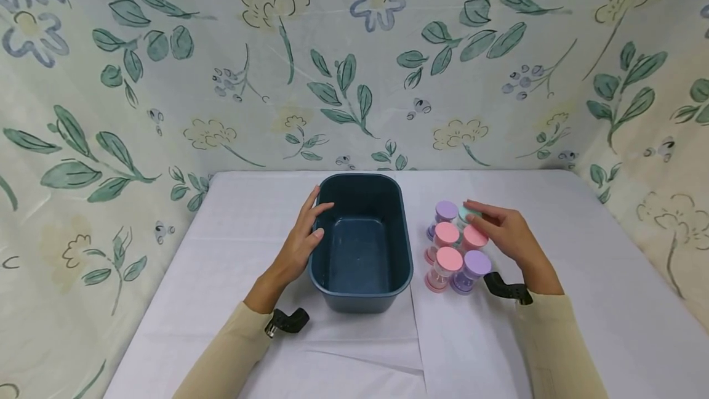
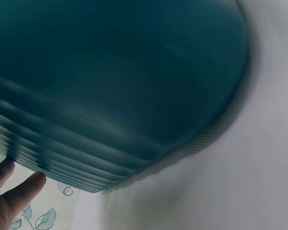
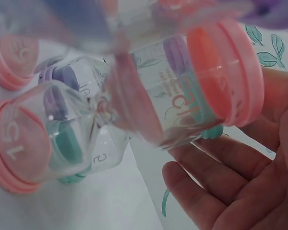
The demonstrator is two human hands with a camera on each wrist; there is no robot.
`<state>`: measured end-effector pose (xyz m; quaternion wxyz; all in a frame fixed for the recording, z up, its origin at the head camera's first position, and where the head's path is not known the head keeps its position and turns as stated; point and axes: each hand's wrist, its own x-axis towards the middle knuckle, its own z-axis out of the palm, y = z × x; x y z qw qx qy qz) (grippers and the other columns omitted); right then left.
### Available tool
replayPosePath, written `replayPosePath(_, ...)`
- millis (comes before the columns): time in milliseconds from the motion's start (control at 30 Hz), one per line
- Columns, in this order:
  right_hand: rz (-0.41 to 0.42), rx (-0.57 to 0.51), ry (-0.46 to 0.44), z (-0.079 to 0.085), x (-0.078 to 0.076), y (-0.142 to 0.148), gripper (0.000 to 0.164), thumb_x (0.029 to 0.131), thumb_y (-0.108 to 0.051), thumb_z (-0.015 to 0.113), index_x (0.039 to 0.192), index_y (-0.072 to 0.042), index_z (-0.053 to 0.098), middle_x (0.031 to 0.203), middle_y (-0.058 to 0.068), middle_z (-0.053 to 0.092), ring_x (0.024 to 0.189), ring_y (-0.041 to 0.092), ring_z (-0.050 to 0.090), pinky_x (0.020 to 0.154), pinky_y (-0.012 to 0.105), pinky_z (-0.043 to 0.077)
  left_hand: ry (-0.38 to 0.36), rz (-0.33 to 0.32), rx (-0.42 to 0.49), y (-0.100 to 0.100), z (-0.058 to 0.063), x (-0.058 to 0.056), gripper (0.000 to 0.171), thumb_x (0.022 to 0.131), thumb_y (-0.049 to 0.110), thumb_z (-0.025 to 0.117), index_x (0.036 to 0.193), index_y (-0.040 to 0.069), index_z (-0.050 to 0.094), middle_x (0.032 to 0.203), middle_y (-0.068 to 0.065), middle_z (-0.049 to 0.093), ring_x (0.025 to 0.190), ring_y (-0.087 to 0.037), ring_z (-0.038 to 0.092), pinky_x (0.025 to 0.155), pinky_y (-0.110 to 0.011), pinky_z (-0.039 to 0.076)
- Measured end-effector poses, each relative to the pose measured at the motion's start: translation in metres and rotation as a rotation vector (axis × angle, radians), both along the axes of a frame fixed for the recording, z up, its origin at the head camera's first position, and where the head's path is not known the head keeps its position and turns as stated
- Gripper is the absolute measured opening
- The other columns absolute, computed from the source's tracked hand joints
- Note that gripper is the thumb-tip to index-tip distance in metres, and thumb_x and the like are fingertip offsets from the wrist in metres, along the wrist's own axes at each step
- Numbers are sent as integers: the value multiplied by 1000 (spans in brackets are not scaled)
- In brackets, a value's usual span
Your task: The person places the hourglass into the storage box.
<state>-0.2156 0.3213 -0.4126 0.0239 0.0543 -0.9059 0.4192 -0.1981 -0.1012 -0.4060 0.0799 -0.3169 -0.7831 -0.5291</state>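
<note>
A dark blue-green plastic bin [image 1: 360, 303] stands on the table. My left hand [image 1: 299, 242] is at its left rim, fingers spread and fairly straight; in the left wrist view two fingertips [image 2: 36, 179] lie against the ribbed outer wall. Right of the bin stands a cluster of several sand timers with pink, purple and teal caps. My right hand [image 1: 506, 229] reaches over them, thumb and a finger at opposite edges of the teal-capped sand timer [image 1: 464, 212]. A pink-capped sand timer [image 3: 235, 72] partly hides this hold in the right wrist view.
Beside the right wrist stand a purple-capped sand timer [image 1: 477, 263] and a pink-capped one [image 1: 449, 259] at the front of the cluster. A white cloth [image 1: 360, 350] with creases covers the table. A floral curtain [image 1: 354, 128] hangs behind it.
</note>
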Motion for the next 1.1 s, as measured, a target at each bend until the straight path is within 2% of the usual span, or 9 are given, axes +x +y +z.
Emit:
replayPosePath(100,-24,4,-15,0,0,-1,53,93,-44,58,136,-14,56,142,13,51,125,35,50,97,53,44,-1,0,2,0,-3,-2,49,96,13,37,143,-1,36,159,-23,3,146,-40,4,107,-69,10)
replayPosePath(200,-49,-2,-37,1,2,-2,55,92,-46,59,137,-14,55,140,16,51,120,36,52,96,54,44,9,3,0,-2,-15,-9,51,95,12,36,145,3,36,160,-18,2,147,-35,3,108,-69,10)
replayPosePath(367,-83,-37,-54,2,3,-4,57,91,-46,61,136,-12,56,138,20,52,117,37,53,95,57,44,35,16,-8,-5,-37,-22,51,99,32,35,147,15,35,162,-6,1,148,-24,2,108,-69,11)
replayPosePath(467,-104,-44,-52,2,2,-3,58,90,-47,62,135,-12,57,137,20,54,116,36,55,95,57,44,21,13,-7,-3,-24,-14,51,99,28,35,146,9,36,162,-11,1,148,-29,3,107,-69,11)
replayPosePath(600,-126,-21,-46,0,1,-3,59,88,-50,62,134,-12,58,135,19,55,115,36,56,94,55,46,-3,9,-8,0,-2,-1,50,95,12,36,143,-2,36,159,-21,2,146,-38,4,107,-69,10)
replayPosePath(800,-162,14,-14,1,0,-4,60,87,-52,63,132,-12,60,131,18,59,115,35,58,92,52,48,-8,12,-14,0,-2,-1,49,98,20,36,143,-1,36,159,-21,3,146,-39,4,107,-70,11)
replayPosePath(1100,-168,39,36,2,2,-4,60,86,-51,64,129,-9,63,126,21,61,112,37,60,91,53,47,-15,10,-12,0,-1,0,50,98,19,36,142,-3,36,160,-21,2,146,-39,4,107,-70,11)
